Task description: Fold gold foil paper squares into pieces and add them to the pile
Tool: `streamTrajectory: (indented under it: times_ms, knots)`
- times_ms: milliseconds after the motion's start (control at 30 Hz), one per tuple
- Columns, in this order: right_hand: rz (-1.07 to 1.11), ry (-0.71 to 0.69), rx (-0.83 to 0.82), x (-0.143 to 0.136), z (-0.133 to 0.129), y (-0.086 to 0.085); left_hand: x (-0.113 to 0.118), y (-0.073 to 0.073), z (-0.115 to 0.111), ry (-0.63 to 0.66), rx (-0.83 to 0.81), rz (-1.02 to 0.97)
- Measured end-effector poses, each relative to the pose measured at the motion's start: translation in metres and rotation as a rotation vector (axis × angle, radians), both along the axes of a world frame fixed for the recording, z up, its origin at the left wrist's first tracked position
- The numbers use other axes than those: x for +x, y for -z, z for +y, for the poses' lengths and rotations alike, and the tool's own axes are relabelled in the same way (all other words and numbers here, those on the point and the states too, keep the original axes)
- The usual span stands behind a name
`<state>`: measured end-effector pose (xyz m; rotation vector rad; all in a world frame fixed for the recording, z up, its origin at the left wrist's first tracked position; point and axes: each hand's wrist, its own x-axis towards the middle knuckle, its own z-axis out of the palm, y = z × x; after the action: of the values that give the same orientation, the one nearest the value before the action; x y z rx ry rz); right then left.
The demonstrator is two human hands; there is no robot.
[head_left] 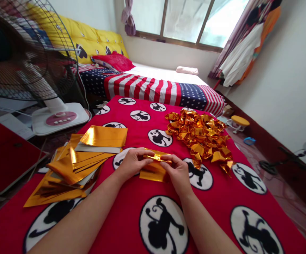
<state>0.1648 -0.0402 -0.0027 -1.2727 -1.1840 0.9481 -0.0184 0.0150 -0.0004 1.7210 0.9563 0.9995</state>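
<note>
Between my two hands lies a sheet of gold foil paper (154, 172), its far edge curled over into a fold. My left hand (134, 160) pinches the left end of that fold between thumb and fingers. At the right end, my right hand (178, 169) grips the same fold in a like pinch. The near part of the sheet lies flat on the red cloth with monkey prints (126, 218). To the left is a loose stack of flat gold sheets (71, 169), some showing grey undersides. A heap of folded gold foil pieces (200, 134) sits to the right.
A fan (60, 118) with a wire cage stands at the left beside a red panel (7, 155). Beyond the table is a bed with a flag-patterned cover (147, 86). A yellow-topped stool (239, 121) and hanging clothes (244, 56) are at the right.
</note>
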Motion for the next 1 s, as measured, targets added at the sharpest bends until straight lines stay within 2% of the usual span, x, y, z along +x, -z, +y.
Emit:
streamTrajectory:
  times_ms: [167,367,867,1000]
  knots:
    - [-0.043,0.008,0.018,-0.0003,-0.0006,0.0000,0.0006,-0.0018,-0.0010,0.005,0.045,0.043]
    - [-0.068,-0.014,0.024,-0.0045,-0.0019,-0.0022,0.0021,-0.0064,-0.0036,0.071,0.040,0.007]
    - [0.069,0.005,-0.018,-0.0011,-0.0020,-0.0001,0.0019,-0.0045,-0.0026,-0.028,0.067,-0.010]
    - [0.014,0.010,-0.009,-0.0025,-0.0029,-0.0013,0.0022,-0.0043,-0.0030,-0.010,0.061,0.001]
